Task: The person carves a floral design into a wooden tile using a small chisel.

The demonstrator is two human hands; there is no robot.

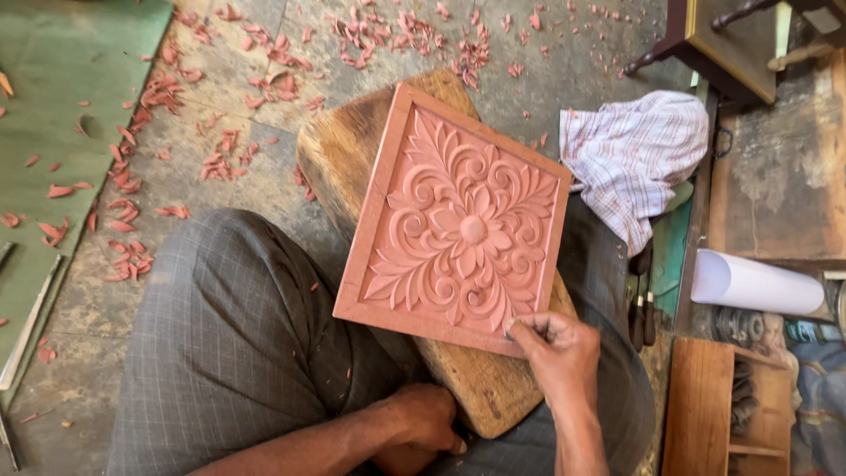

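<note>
Far left of frame: green mat w/ a few thin metal tools along its lower edge. Pinkish-red chips lie all over the floor, thickest upper left and top centre, so a lot of cutting looks done.

Lower centre: left hand is curled shut against the near end of the wood block, which sits across the person's lap. Can't tell if it holds anything.

Centre: carved panel, square, terracotta colour, lies flat on the block, turned like a diamond w/ one corner toward upper left and one toward lower right. Being square it has no real long axis. Flower and leaf scrolls look fully cut and smooth, border clean; prob. only finishing left.

Lower right: right hand pinches the panel's near edge, fingers bent over the rim.

Right: checked cloth, white paper roll, wooden box.
</note>
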